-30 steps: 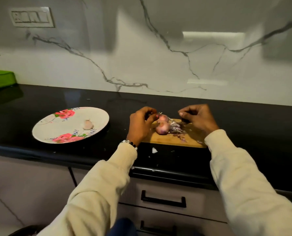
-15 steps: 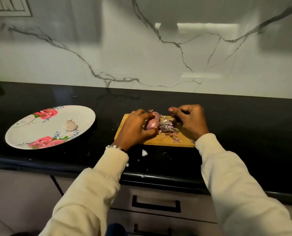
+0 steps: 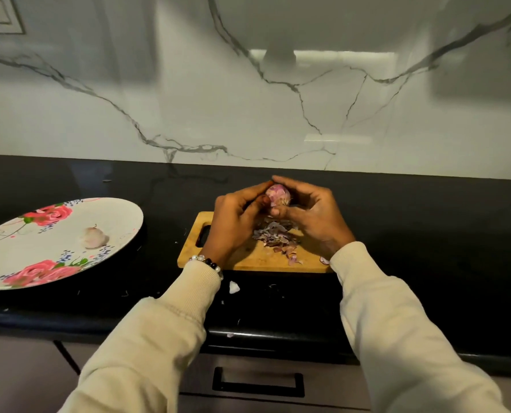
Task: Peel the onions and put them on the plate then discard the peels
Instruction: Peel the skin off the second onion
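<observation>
Onion (image 3: pixel 278 194) held up between both hands over the chopping board, one peeled bulb already on the plate.

Both the left hand (image 3: pixel 236 222) and the right hand (image 3: pixel 310 216) are closed around the small pinkish onion, fingers curled over its sides and thumbs meeting at its near face, so it sits raised above the wooden chopping board (image 3: pixel 248 257) rather than on it. Beneath the hands a heap of purple peels (image 3: pixel 275 236) lies on the board, with a few scraps spilled toward its right edge. Off to the left, well apart on the black counter (image 3: pixel 427 234), a flowered plate (image 3: pixel 19 263) carries a single pale peeled onion (image 3: pixel 94 237). A beaded bracelet (image 3: pixel 209 263) circles the left wrist, above a cream sleeve (image 3: pixel 164 323).
</observation>
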